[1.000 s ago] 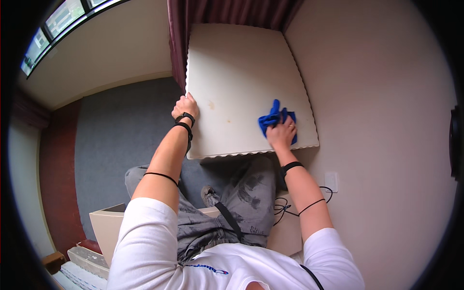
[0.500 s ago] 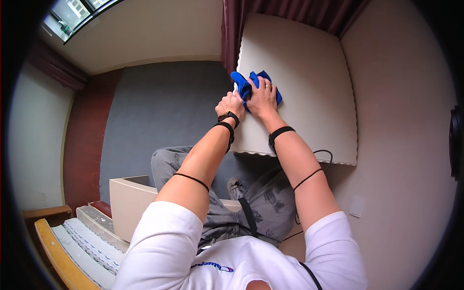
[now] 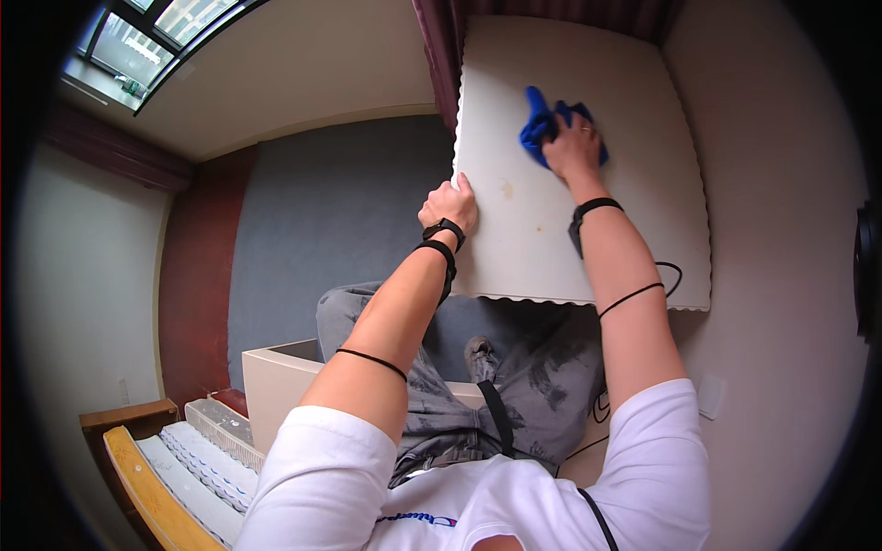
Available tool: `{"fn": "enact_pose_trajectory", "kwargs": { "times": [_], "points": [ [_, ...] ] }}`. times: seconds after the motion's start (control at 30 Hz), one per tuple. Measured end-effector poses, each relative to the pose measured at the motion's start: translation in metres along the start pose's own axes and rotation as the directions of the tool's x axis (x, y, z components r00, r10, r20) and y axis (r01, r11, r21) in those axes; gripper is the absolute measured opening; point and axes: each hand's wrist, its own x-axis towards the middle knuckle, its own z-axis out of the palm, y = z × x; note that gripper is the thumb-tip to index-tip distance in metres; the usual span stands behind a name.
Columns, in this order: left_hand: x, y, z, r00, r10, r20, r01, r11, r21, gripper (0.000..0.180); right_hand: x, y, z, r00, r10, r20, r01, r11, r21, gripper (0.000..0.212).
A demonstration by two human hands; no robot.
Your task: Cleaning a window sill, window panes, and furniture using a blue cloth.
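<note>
A bunched blue cloth (image 3: 537,134) lies under my right hand (image 3: 577,149), whose fingers press it onto a white tabletop (image 3: 606,248) with a scalloped edge. My left hand (image 3: 448,208) is curled around the left edge of that tabletop, its thumb on top and the other fingers partly hidden. Pale brownish stains (image 3: 507,190) and a small dark spot mark the surface between my hands and the near edge. I wear dark bands on both wrists.
An open beige drawer or box (image 3: 280,390) stands at my lower left, near a yellow-edged drawer (image 3: 152,487) with white patterned lining. A black cable (image 3: 678,275) loops beside my right forearm. Purple curtains (image 3: 439,55) hang behind the tabletop; a wall (image 3: 772,230) borders its right side.
My right hand has slid the blue cloth away to the right and farther across the tabletop. My left hand stays at the left edge. Stains formerly covered are now visible.
</note>
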Motion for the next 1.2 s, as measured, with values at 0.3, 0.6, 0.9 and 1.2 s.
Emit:
{"fn": "enact_pose_trajectory", "kwargs": {
  "times": [0.3, 0.6, 0.9, 1.2],
  "points": [
    [0.003, -0.002, 0.003, 0.999, 0.029, -0.019, -0.03, 0.999, -0.023, 0.062, -0.087, 0.215, -0.053, 0.912, 0.409, -0.023, -0.404, 0.889, -0.213, 0.061],
    [0.006, -0.004, 0.008, 0.998, 0.057, -0.013, -0.058, 0.996, -0.067, 0.062, -0.184, 0.175, -0.046, 0.926, 0.363, -0.106, -0.378, 0.896, -0.234, 0.059],
    [0.009, -0.008, 0.012, 0.997, 0.071, -0.002, -0.071, 0.994, -0.085, 0.063, -0.207, 0.012, -0.036, 0.994, -0.101, -0.045, 0.101, 0.995, 0.002, 0.066],
    [0.012, -0.008, 0.015, 0.996, 0.077, -0.042, -0.08, 0.995, -0.066, 0.064, -0.134, -0.085, -0.015, 0.975, -0.219, -0.023, 0.22, 0.97, 0.104, 0.065]
  ]
}}
